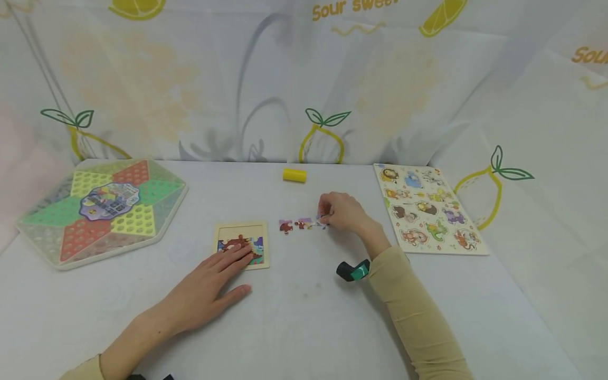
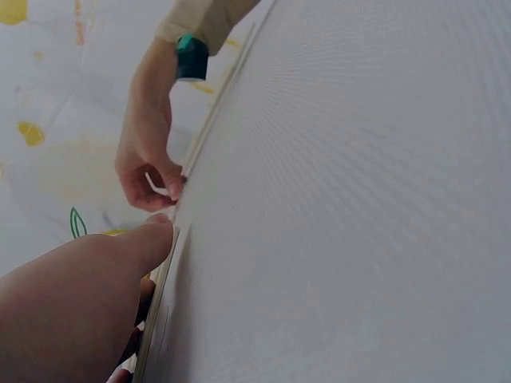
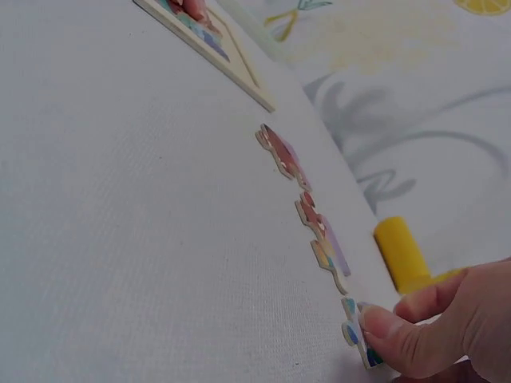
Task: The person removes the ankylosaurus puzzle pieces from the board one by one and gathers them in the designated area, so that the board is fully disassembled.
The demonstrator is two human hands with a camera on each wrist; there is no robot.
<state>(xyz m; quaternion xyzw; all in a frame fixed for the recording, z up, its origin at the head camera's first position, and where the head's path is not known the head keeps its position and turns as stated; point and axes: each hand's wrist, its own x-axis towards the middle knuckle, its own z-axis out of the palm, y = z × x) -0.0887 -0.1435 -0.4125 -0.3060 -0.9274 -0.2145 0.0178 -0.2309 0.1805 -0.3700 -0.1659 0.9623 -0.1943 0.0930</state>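
Observation:
My left hand (image 1: pixel 201 293) lies with its fingers straight over a small wooden puzzle tray (image 1: pixel 233 232), fingertips on the fitted pieces of a brown and blue picture. The upper part of the tray is bare wood. To its right, loose jigsaw pieces form a row: a brown-and-purple piece (image 1: pixel 286 226) and a brown, purple and yellow piece (image 1: pixel 303 224). At the row's right end my right hand (image 1: pixel 348 214) pinches a blue-and-white jigsaw piece (image 3: pixel 350 329) between thumb and fingers, low at the tabletop. Part of that piece is hidden behind the thumb.
A yellow cylinder (image 1: pixel 294 175) lies behind the row of pieces. At the left sits a hexagonal Chinese checkers board (image 1: pixel 163 219), and at the right a wooden animal puzzle board (image 1: pixel 429 211). A lemon-print curtain (image 1: pixel 214 79) hangs behind the white table.

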